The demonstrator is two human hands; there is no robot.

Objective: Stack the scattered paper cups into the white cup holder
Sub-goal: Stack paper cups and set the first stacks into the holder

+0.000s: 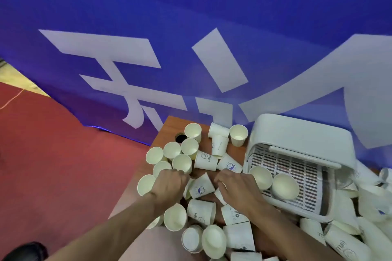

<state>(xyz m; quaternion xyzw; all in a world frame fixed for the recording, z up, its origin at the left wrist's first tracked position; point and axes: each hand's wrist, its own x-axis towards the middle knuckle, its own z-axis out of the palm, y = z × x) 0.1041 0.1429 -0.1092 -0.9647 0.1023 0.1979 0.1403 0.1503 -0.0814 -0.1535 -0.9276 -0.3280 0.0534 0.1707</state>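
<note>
Curled fingers on both sides: the left hand (169,184) lies knuckles-up in the middle of the heap with its fingers bent down among the paper cups (175,217). The right hand (239,188) is bent the same way just beside a cup with a blue logo (201,187), which lies between the two hands. The fingertips are hidden under the hands, so I cannot tell whether either one actually holds a cup.

At the far left of the frame is a red floor (53,154), with a dark shoe (25,250) in the lower left corner. A blue banner (191,6) with large white characters fills the top. The brown wooden table (169,125) starts near the centre, with a round hole (180,138) close to its upper left corner. Cups are strewn across it, some upright with their mouths up, some tipped on their sides.

Right of the hands, the white cup holder (297,154) rests on the table with its slatted inside facing the camera. Two cups (261,177) lie in it side by side, mouths toward the viewer. More cups are piled at the lower right edge (343,237), touching the holder.
</note>
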